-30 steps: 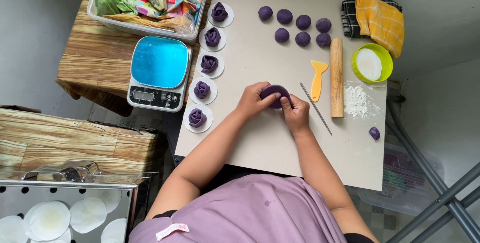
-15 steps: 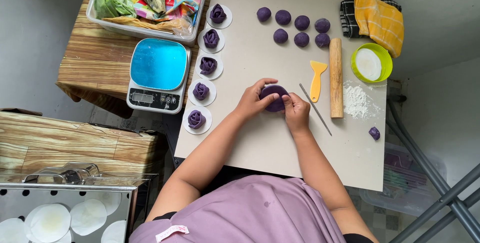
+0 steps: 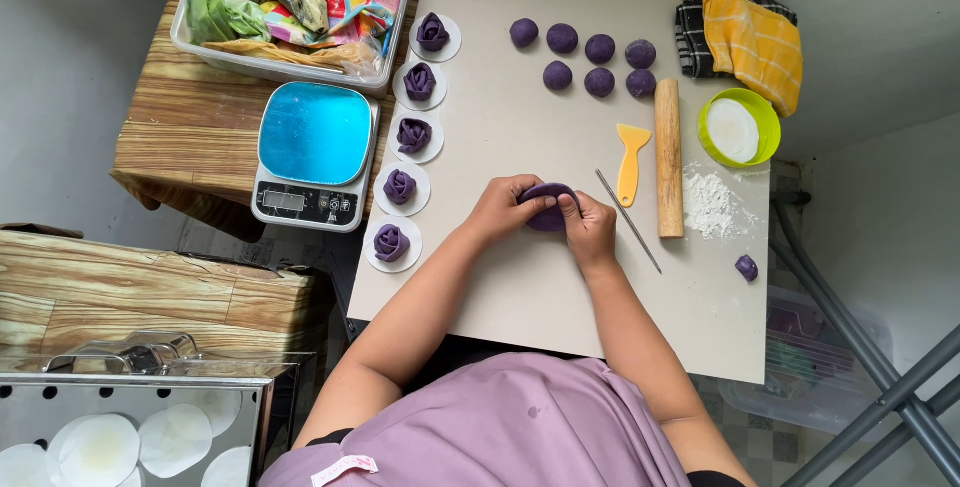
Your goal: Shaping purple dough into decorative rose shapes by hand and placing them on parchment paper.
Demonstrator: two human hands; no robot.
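Both hands meet over the pale work board around one piece of purple dough. My left hand pinches its left side and my right hand covers its right side. Several finished purple dough roses stand on round white papers in a column along the board's left edge. Several plain purple dough balls lie in two rows at the far side of the board.
A thin metal stick, a yellow scraper, a wooden rolling pin, loose flour and a green bowl lie right of my hands. A blue kitchen scale, a tray of packets and a steamer tray are left.
My hands stay in the same place on the board, working the purple dough between the fingers. Nothing else has moved.
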